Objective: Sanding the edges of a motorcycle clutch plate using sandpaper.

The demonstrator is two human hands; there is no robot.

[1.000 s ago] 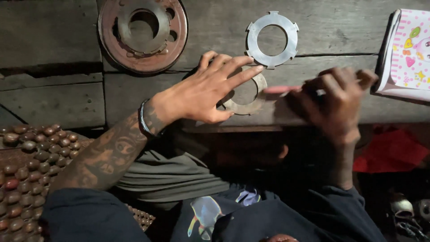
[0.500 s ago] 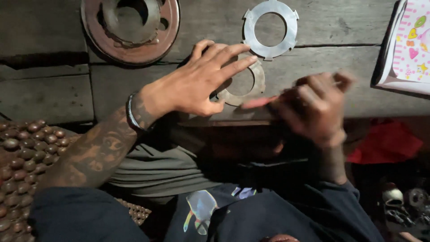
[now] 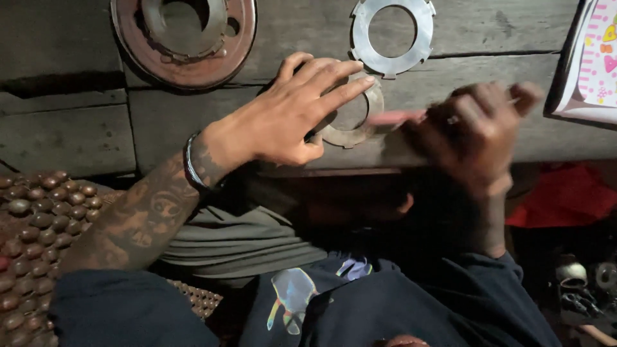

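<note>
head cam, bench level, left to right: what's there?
Rusty round disc with a ring on it → left hand pressing a dull metal ring → bright notched ring just beyond → blurred right hand holding a pinkish tool → pink patterned booklet.

Dim overall, with warm light falling from above onto the wooden worktop (image 3: 77, 138) and the left hand (image 3: 289, 115), which looks sharp. The right hand (image 3: 472, 128) is smeared by motion blur. Below the worktop edge everything sinks into deep shadow, and the corners darken.
</note>
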